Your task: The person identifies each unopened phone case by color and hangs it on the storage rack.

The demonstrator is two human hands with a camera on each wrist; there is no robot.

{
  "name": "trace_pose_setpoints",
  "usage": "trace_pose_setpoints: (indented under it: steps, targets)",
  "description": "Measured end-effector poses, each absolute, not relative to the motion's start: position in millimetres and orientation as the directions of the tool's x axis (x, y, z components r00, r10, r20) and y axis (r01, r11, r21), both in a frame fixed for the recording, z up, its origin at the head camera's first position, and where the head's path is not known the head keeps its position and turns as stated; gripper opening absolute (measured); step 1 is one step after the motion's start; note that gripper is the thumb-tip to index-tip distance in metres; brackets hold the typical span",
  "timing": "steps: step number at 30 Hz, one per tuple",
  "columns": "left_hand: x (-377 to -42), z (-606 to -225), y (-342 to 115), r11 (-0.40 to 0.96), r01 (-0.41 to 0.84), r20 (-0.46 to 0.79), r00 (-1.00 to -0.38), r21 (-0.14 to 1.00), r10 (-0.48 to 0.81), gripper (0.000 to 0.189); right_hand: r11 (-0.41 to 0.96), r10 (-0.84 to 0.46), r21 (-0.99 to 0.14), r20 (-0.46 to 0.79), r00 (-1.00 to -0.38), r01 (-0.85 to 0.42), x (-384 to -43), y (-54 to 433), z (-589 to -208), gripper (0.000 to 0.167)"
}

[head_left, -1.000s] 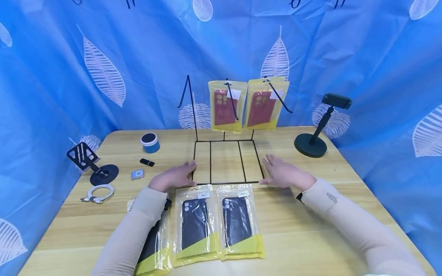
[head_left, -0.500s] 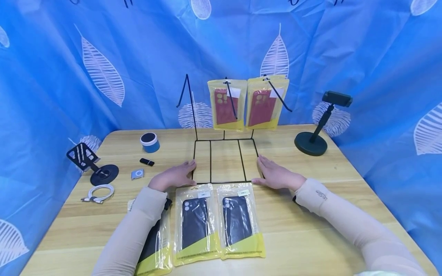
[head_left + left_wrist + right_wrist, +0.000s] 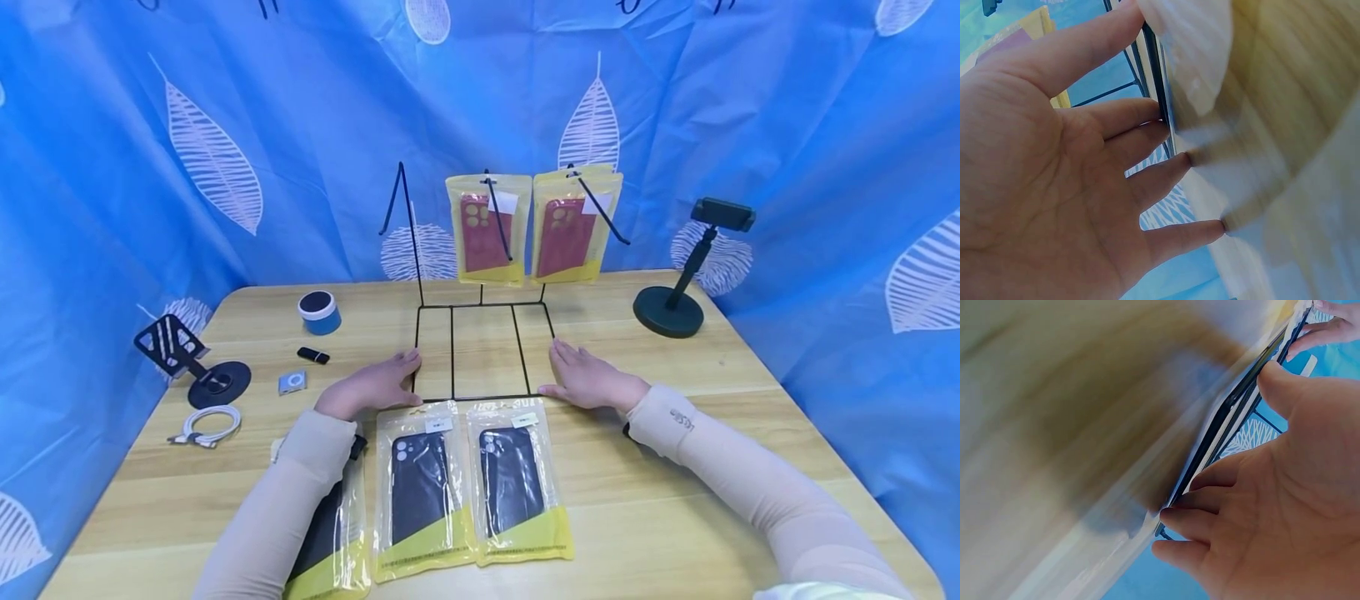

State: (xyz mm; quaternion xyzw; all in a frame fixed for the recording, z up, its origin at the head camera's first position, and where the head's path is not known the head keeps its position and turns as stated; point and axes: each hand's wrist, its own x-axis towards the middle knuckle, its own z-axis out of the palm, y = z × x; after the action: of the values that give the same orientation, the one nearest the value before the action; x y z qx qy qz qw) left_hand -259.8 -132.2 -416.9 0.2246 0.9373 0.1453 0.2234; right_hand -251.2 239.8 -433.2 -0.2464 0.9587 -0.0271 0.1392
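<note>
A black wire display rack stands on the table. My left hand touches the left side of its base, fingers extended. At the right side of the base rests my right hand, its fingers also extended along the wire. Both wrist views show the left palm and right palm with fingertips on the table beside the wire. From the rack's hooks hang a bagged red phone case and another bagged red case. The left hook holds nothing.
In front lie bagged black phone cases; a third bag is partly under my left forearm. At left are a phone stand, cable, music player, black stick and blue-white jar. Another stand is right.
My right hand has moved left against the right side of the rack's base. My left hand stays at the left side. The head view has shifted slightly.
</note>
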Motion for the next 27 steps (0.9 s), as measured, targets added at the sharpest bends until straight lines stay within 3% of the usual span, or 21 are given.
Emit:
trace_pose_setpoints:
  steps: [5,11,16,20,27]
  targets:
    - [-257,-413,-130,0.864,0.368,-0.333,-0.813,0.343,0.478,0.080,0.875,-0.484,-0.120,-0.255,-0.837,-0.469,-252,238,-432,0.087]
    - [-240,-409,-115,0.873,0.430,-0.237,-0.845,0.231,0.479,0.082,0.873,-0.487,-0.122,-0.262,-0.833,-0.472,-252,239,-432,0.087]
    - [-221,-410,-82,0.782,0.566,-0.147,-0.777,0.260,0.612,0.068,0.874,-0.485,-0.127,-0.253,-0.837,-0.469,-253,239,-433,0.087]
    - [-207,-412,-59,0.713,0.636,-0.178,-0.697,0.295,0.695,0.057,0.869,-0.495,-0.132,-0.252,-0.831,-0.478,-253,239,-434,0.088]
    - [-206,-411,-41,0.772,0.610,-0.320,-0.706,0.179,0.632,0.077,0.875,-0.484,-0.152,-0.254,-0.837,-0.460,-252,240,-432,0.087]
